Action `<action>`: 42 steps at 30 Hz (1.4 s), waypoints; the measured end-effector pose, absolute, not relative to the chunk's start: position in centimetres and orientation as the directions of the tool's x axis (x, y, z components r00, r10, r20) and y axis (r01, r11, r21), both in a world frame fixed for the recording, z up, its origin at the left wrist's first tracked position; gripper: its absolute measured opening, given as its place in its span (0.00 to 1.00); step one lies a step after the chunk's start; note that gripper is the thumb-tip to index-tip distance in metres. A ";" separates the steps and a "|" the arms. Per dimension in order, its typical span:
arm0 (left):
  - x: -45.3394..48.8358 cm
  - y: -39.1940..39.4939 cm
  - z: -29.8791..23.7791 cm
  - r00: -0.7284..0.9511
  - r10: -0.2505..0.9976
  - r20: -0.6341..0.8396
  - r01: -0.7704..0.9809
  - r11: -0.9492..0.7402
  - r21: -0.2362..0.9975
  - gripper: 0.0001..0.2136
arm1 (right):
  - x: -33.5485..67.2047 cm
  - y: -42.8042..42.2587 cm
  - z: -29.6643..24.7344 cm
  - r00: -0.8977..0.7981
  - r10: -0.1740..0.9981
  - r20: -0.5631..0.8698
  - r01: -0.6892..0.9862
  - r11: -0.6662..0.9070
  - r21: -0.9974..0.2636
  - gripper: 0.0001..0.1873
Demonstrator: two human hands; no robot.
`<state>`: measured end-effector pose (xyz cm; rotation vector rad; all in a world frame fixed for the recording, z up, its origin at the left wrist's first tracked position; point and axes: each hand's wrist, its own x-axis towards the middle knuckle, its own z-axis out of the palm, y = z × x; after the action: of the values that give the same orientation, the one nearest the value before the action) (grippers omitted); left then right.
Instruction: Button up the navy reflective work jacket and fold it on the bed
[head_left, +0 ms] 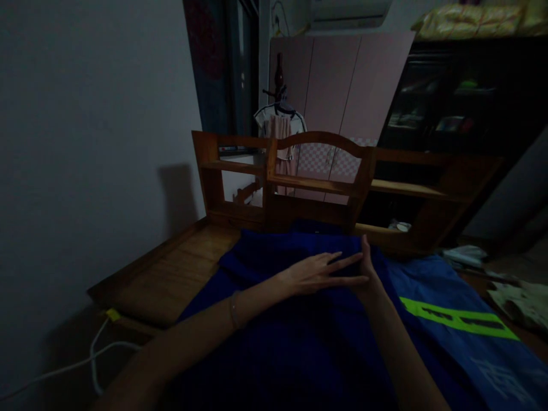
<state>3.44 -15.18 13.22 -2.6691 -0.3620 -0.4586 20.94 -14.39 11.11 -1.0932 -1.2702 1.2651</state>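
Dark blue cloth (274, 337) is spread over the wooden surface in front of me. Above it my left hand (317, 274) reaches rightward, its fingers stretched out and spread, with a thin bracelet (234, 311) on that wrist. The left fingertips meet my right hand (366, 274), which is seen edge-on with a finger or thumb pointing up. Neither hand shows an object in it. The right palm and most of its fingers are turned away or hidden in the dim light.
A wooden headboard with shelves (314, 185) stands beyond the cloth. On the right lies a lighter blue cloth with a yellow-green stripe (462, 321). A bare wooden board (180, 268) and a white cable (93, 354) are at left. Clothes hang before a pink wardrobe (334, 85).
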 end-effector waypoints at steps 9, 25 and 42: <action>-1.7 -13.4 8.7 0.844 0.428 0.322 0.485 -0.866 -0.121 0.47 | 29.2 -14.5 7.0 -0.011 0.935 -0.354 -0.372 -0.333 -0.867 0.10; -17.9 -12.2 6.0 0.327 0.926 0.190 0.864 -0.374 0.336 0.22 | 34.8 -10.7 3.4 0.261 0.902 0.344 0.712 0.061 -0.699 0.13; -15.2 -0.3 3.1 -0.226 0.933 0.279 0.901 0.092 0.423 0.11 | 35.6 -10.3 0.1 0.287 0.845 0.451 0.796 0.052 -0.603 0.23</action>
<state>-15.17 -0.32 3.11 -1.9911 -2.3655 -0.8363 35.62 -10.26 0.10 -1.7303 -1.5001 0.0757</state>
